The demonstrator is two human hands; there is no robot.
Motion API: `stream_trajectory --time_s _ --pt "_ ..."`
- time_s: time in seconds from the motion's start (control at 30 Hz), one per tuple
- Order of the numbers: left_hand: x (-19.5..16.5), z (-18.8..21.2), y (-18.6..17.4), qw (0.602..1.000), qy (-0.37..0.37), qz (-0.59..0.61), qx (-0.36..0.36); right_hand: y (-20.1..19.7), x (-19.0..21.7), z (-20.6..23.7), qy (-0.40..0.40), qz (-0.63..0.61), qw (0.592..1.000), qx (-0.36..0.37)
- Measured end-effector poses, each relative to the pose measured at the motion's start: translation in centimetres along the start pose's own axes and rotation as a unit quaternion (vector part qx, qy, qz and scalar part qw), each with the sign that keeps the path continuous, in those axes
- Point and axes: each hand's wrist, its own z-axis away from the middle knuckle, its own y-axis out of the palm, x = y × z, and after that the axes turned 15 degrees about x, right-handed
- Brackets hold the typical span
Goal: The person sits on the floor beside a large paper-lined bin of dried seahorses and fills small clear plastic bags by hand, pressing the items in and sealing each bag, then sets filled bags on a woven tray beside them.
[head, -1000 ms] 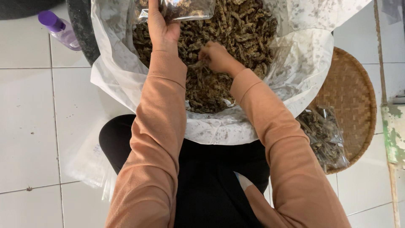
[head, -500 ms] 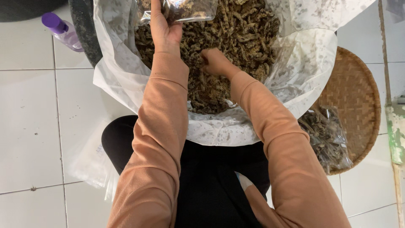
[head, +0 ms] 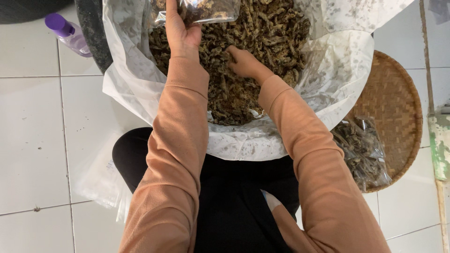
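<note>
The left hand [head: 180, 30] is closed on a small clear bag [head: 201, 9] partly filled with dark dried pieces, holding it above the far edge of the heap. The right hand [head: 243, 61] is buried fingers-down in the heap of dried brown pieces [head: 262, 42]; whether its fingers are closed cannot be told. The heap fills a large white plastic-lined tub [head: 328, 61] on the tiled floor [head: 33, 140]. At the tub's right edge lies a woven tray [head: 393, 98] carrying 1 filled clear bag [head: 363, 152]. A purple-capped bottle [head: 68, 33] stands near the tub's left edge.
</note>
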Motion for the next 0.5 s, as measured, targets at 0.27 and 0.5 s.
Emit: stream_trajectory --time_s 0.27,0.5 --pt "0.0 0.4 0.4 1.000 0.004 0.008 -0.013 -0.5 0.0 0.5 -0.059 -0.294 0.953 -0.029" --pt "0.4 0.1 0.0 1.000 -0.008 0.011 -0.016 -4.4 0.8 2.1 -0.140 -0.204 0.943 -0.223"
